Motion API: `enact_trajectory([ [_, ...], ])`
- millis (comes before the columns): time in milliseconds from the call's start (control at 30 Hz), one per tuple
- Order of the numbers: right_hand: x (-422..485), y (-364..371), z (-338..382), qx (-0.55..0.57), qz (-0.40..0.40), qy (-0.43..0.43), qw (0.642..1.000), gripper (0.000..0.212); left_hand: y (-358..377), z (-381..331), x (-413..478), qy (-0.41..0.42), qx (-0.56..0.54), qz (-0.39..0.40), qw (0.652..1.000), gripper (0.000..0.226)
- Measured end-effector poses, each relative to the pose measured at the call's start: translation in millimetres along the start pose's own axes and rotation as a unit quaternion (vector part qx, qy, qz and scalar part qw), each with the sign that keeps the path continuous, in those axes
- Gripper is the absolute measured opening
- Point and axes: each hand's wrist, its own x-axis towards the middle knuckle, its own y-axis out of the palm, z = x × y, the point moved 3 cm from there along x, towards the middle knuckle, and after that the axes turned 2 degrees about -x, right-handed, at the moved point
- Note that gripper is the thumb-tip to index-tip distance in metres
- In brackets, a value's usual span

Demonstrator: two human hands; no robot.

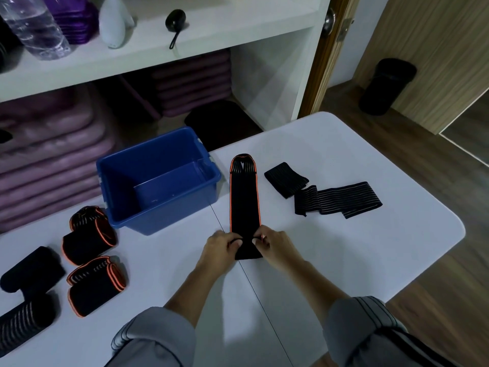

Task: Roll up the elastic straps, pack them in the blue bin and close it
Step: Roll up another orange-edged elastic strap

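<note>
A long black elastic strap with orange edges [244, 197] lies flat on the white table [357, 247], running away from me. My left hand [221, 249] and my right hand [272, 246] pinch its near end from both sides, where the strap is folded over. The open blue bin [158, 178] stands empty just left of the strap; no lid is in view. Two rolled orange-edged straps [88, 235] [96, 284] and two black rolls [31, 271] [23, 321] sit at the left. An unrolled black striped strap [338, 198] lies at the right.
A white shelf unit [272, 75] stands behind the table, holding purple mats, a water bottle [34, 27] and a black scoop [174, 25]. A dark cylinder [386, 86] stands on the wooden floor by the door at the right.
</note>
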Motion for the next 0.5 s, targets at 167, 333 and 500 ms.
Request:
enact_trajectory([
  [167, 5.2, -2.2, -1.9, -0.028, -0.016, -0.005, 0.999, 0.015, -0.3, -4.2, 3.1, 0.003, 0.014, -0.028, 0.999, 0.017],
  [333, -1.0, -3.1, -3.5, -0.011, -0.024, -0.064, 0.998, 0.019, -1.7, -5.5, 1.7, 0.078, 0.018, -0.050, 0.996, 0.009],
  [500, -8.9, -4.2, -6.6, -0.030, 0.033, -0.111, 0.993, 0.050, -2.7, 1.6, -6.4, 0.134, 0.060, -0.006, 0.989, 0.038],
])
